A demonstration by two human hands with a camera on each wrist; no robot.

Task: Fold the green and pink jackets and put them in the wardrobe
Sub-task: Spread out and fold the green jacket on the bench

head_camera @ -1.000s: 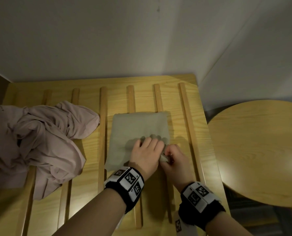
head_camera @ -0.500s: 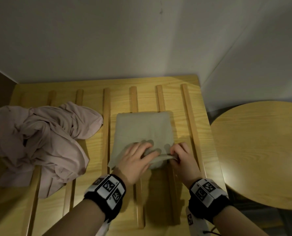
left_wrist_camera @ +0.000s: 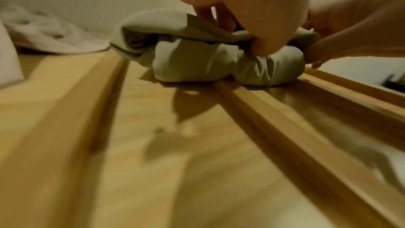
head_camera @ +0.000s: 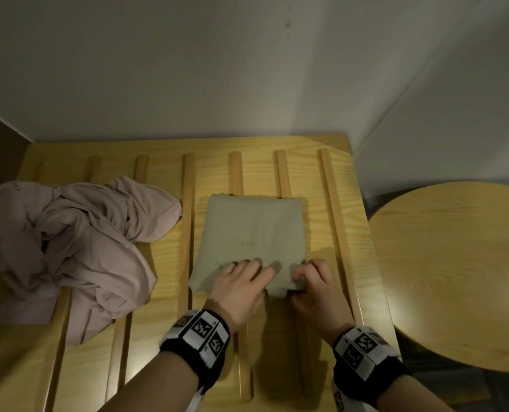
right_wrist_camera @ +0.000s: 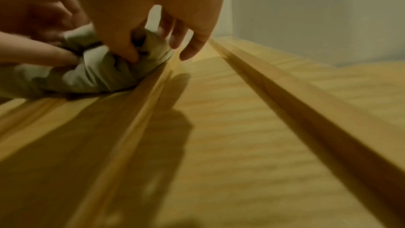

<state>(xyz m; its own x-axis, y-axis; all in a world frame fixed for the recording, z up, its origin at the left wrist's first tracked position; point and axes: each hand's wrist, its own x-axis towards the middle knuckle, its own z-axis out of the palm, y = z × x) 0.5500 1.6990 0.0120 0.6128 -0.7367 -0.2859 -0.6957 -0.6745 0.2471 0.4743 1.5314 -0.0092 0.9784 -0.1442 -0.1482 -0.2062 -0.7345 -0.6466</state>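
Observation:
The pale green jacket point(head_camera: 254, 230) lies folded into a rough square on the slatted wooden platform point(head_camera: 330, 203), right of centre. My left hand point(head_camera: 241, 281) grips its near edge, fingers on top and thumb point(left_wrist_camera: 266, 48) pressed into the bunched fold point(left_wrist_camera: 197, 61). At the near right corner my right hand point(head_camera: 309, 281) pinches the cloth point(right_wrist_camera: 94, 72) between thumb and forefinger, while its other fingers hang loose. The pink jacket point(head_camera: 69, 248) lies crumpled in a heap at the left of the platform, seen blurred in the left wrist view as pink cloth point(left_wrist_camera: 48, 37).
Raised wooden slats point(head_camera: 187, 221) run away from me across the platform. A round wooden table point(head_camera: 455, 272) stands close at the right, lower than the platform. Grey walls point(head_camera: 247, 69) close off the back and right.
Both hands drew back toward me to the green jacket's near edge; the left, earlier flat on the cloth, now grips the edge, and the right pinches the near right corner.

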